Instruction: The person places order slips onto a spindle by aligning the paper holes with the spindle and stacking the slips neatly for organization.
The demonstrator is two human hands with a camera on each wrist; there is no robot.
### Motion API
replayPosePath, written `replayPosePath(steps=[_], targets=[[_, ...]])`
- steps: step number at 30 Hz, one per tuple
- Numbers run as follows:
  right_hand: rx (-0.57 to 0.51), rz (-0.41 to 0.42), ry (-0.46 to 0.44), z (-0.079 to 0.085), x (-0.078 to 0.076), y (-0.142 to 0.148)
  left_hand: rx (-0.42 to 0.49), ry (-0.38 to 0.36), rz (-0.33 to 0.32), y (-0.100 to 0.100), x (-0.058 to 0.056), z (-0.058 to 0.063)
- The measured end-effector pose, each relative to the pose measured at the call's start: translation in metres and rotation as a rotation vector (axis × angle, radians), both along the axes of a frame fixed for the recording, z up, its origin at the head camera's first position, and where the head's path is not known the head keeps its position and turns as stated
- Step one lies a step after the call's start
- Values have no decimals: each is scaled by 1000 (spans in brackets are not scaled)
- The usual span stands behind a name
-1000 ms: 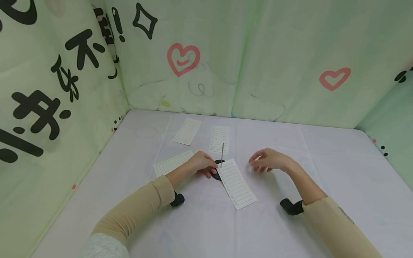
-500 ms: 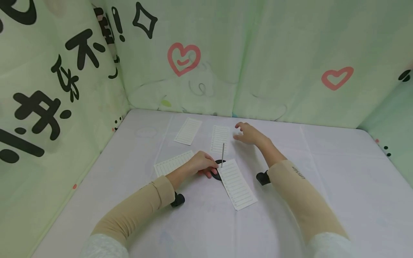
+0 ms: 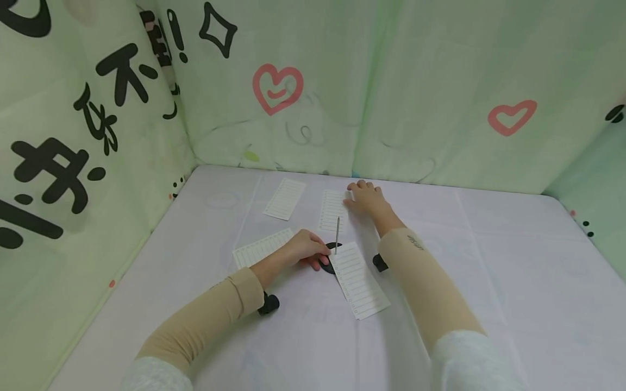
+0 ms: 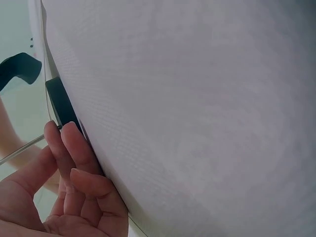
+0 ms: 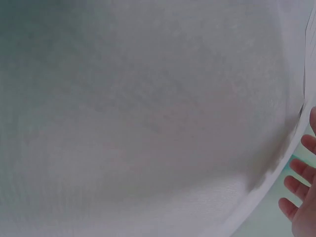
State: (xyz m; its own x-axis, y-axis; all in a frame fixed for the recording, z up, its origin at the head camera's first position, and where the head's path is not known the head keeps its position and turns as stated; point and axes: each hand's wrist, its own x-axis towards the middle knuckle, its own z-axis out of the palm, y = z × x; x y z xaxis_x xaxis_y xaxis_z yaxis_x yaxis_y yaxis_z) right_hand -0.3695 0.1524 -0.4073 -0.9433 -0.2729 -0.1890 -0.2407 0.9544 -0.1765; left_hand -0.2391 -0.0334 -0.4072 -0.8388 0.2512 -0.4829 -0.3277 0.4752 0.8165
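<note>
A bill spike stands mid-table, its thin metal rod upright on a round black base. One lined paper slip sits at the rod and slants toward the near side, its upper end over the base. My left hand pinches that slip's upper corner between thumb and index finger, right beside the rod. Farther back, my right hand reaches to the right edge of another lined slip, fingertips just over it. In the right wrist view its fingers are spread and hold nothing.
Two more lined slips lie to the left, one at the back and one partly behind the left hand. A pale cloth covers the table. Green printed curtains close off the back and sides.
My right hand has moved from right of the spike, back and leftward, to the rear slip's edge. The left hand and the slip it pinches have stayed in place.
</note>
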Motion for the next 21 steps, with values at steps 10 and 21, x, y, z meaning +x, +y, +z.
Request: replayPosePath(steps=[10, 21], targets=[[90, -17, -19, 7, 11, -17, 23, -4, 10, 0, 0, -1], [99, -47, 5, 5, 10, -20, 22, 0, 5, -1, 1, 1]])
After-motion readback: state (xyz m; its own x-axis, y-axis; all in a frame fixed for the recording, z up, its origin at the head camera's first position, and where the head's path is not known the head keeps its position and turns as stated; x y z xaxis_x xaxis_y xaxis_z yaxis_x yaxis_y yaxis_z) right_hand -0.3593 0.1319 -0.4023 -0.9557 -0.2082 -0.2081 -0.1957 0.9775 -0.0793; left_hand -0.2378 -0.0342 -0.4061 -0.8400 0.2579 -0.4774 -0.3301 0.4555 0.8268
